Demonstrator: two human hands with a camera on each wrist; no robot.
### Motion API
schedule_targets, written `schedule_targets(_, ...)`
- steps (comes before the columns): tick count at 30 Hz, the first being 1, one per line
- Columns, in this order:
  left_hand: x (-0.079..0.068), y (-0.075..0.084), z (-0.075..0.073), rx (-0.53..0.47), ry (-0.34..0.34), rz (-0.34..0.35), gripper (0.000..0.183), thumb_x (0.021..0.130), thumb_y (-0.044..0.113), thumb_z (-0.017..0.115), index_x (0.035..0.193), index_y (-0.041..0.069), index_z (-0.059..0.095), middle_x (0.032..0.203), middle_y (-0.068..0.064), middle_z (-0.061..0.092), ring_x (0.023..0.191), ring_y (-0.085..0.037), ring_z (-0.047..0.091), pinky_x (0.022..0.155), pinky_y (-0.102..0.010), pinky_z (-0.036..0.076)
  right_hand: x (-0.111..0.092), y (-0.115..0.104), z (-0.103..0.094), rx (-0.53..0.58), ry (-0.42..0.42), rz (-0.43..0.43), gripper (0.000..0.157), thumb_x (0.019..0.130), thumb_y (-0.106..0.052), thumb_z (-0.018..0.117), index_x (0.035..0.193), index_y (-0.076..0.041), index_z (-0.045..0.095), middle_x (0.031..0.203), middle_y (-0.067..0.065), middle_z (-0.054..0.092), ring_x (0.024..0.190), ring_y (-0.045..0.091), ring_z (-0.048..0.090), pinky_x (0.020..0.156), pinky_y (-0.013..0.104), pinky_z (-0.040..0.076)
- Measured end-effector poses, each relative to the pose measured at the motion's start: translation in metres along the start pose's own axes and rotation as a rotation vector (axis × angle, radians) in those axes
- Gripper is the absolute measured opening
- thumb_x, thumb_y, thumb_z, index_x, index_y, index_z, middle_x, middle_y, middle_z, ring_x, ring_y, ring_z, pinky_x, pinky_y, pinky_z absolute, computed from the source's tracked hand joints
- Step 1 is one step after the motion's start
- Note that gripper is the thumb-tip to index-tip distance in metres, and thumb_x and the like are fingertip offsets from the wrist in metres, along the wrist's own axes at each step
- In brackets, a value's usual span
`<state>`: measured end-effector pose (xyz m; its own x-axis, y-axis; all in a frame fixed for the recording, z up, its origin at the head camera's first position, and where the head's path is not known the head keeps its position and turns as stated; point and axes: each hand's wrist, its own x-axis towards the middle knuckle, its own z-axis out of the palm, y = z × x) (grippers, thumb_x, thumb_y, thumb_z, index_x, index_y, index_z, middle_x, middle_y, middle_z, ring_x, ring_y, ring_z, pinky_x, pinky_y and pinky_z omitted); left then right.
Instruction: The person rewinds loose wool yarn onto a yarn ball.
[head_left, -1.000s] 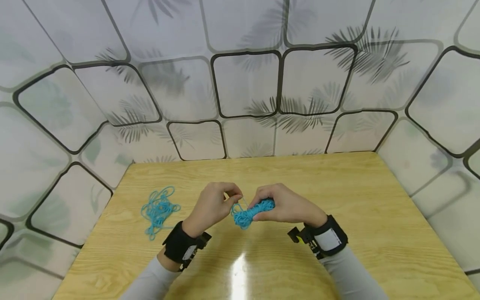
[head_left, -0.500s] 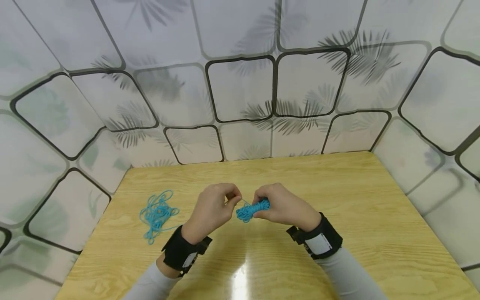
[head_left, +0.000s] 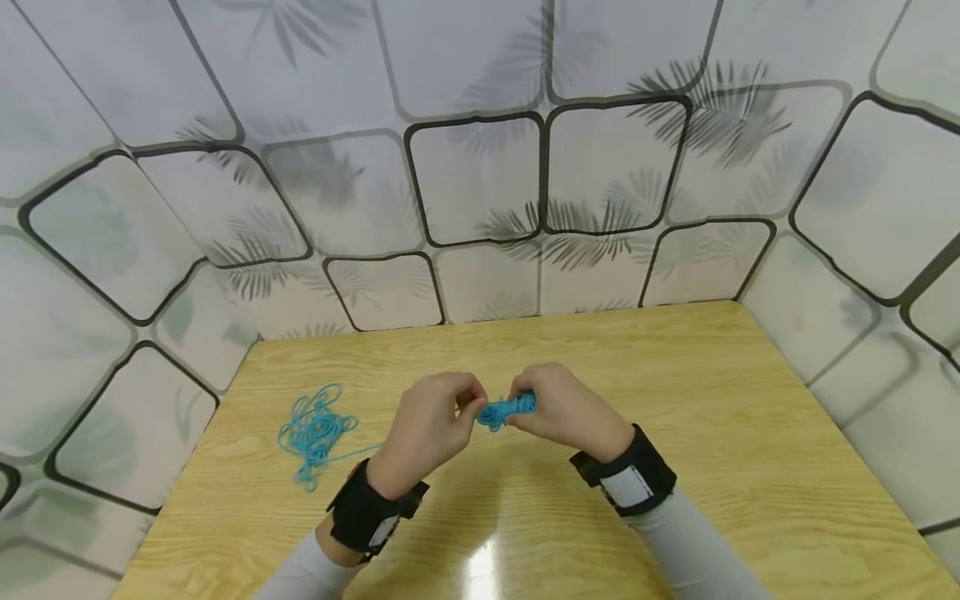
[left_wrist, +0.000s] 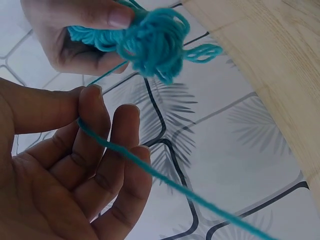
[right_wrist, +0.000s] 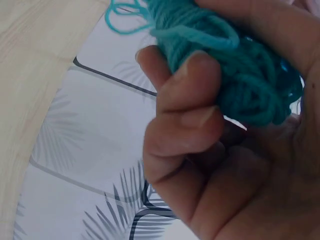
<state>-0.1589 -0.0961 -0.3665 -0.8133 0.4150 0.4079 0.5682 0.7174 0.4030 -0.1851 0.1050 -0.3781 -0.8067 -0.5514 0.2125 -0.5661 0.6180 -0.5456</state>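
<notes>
A blue yarn bundle [head_left: 504,411], wound thick around its middle with loops at its end, is gripped by my right hand [head_left: 572,412] above the table. In the right wrist view the fingers curl round the bundle [right_wrist: 200,45]. Close by on the left, my left hand [head_left: 433,423] pinches a yarn strand [left_wrist: 165,179] between thumb and forefinger; its other fingers are loosely bent. From that pinch the strand runs taut up to the bundle [left_wrist: 152,42] and trails away on the other side. A small loop [left_wrist: 204,52] sticks out of the bundle.
A loose tangle of blue yarn [head_left: 317,429] lies on the left of the wooden table [head_left: 660,367], and a strand from it runs toward my left wrist. Patterned cloth walls [head_left: 480,192] rise behind the table and at both sides.
The bundle has turned and looks shorter from the head, with its loose loops drawn in. My left hand has come up close against its end. The strand from the tangle shows longer.
</notes>
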Motion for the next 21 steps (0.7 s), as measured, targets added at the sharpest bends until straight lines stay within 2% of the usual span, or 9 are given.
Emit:
schedule_targets(7,-0.005,0.003,0.002,0.021,0.024,0.028,0.007,0.085,0.009,0.075,0.084,0.014,0.072,0.073,0.003,0.069,0.058,-0.005,0.056,0.051,-0.025,0.048,0.002,0.003,0.004,0.031,0.102,0.090,0.010,0.083,-0.018,0.077,0.080,-0.010,0.071,0.068,-0.002,0.066,0.049,0.006,0.050,0.046,0.023,0.044)
schedule_targets(11,-0.006,0.003,0.002,0.025,0.057,0.048,0.006,0.086,0.008,0.074,0.084,0.013,0.073,0.074,0.002,0.070,0.061,-0.006,0.059,0.052,-0.026,0.050,0.004,0.002,0.004,0.035,0.158,0.120,0.011,0.085,-0.019,0.075,0.084,-0.009,0.071,0.071,0.000,0.068,0.052,0.006,0.053,0.048,0.024,0.047)
schedule_targets(15,-0.006,0.003,0.003,0.002,0.092,0.053,0.005,0.087,0.009,0.074,0.084,0.013,0.074,0.072,0.003,0.070,0.061,-0.006,0.060,0.051,-0.027,0.050,0.004,0.001,0.002,0.081,0.211,0.137,0.013,0.087,-0.022,0.074,0.088,-0.008,0.073,0.075,0.002,0.070,0.054,0.008,0.054,0.049,0.026,0.047)
schedule_targets(21,-0.011,0.002,0.010,-0.038,0.108,0.045,0.006,0.088,0.009,0.072,0.085,0.014,0.075,0.070,0.005,0.070,0.061,-0.004,0.060,0.052,-0.027,0.051,0.004,0.002,0.001,0.173,0.257,0.137,0.015,0.091,-0.024,0.071,0.096,-0.010,0.071,0.070,0.001,0.067,0.050,0.011,0.051,0.046,0.027,0.044)
